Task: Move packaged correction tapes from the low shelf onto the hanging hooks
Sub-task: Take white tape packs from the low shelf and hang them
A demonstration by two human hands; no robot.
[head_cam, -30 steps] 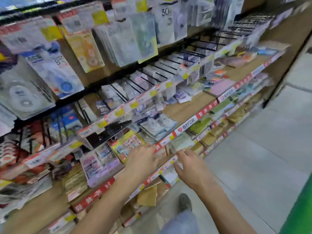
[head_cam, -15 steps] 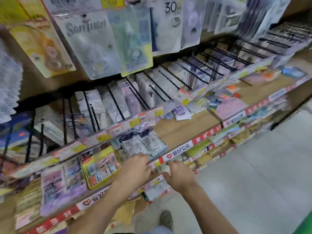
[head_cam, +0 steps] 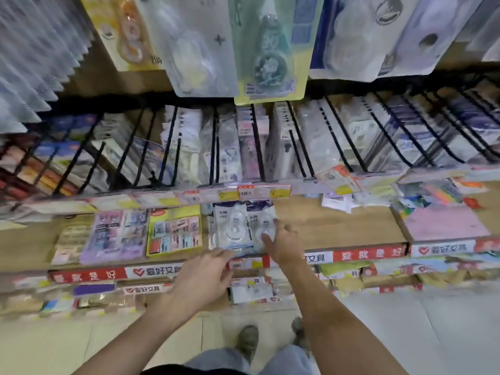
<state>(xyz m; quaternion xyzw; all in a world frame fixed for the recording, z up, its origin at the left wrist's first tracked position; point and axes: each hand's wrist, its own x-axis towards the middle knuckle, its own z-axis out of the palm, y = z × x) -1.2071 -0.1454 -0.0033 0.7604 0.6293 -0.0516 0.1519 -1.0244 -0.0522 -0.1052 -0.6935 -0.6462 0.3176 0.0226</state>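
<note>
Wooden low shelf (head_cam: 338, 226), black hanging hooks (head_cam: 257, 147) racked above. Correction tape packs (head_cam: 238, 228) are stacked just ahead of both hands, long axis pointing away. Right hand (head_cam: 284, 244) is laid on them, fingers straight; left hand (head_cam: 208, 277), relaxed, touches their near edge.

Pale tiled floor (head_cam: 433, 334) below wooden shop shelving (head_cam: 338, 226) with red edge strips (head_cam: 368, 255).

Clear glossy plastic over printed card on the correction tape packs (head_cam: 244, 228). Matt wood-grain board for the shelf (head_cam: 332, 226). Thin black metal rods for the hooks (head_cam: 297, 147). Shiny red and white printed strip along the shelf edge (head_cam: 368, 255). Pale smooth tiles on the floor (head_cam: 422, 328). Glossy film over the sticker sheets (head_cam: 174, 231).
</note>
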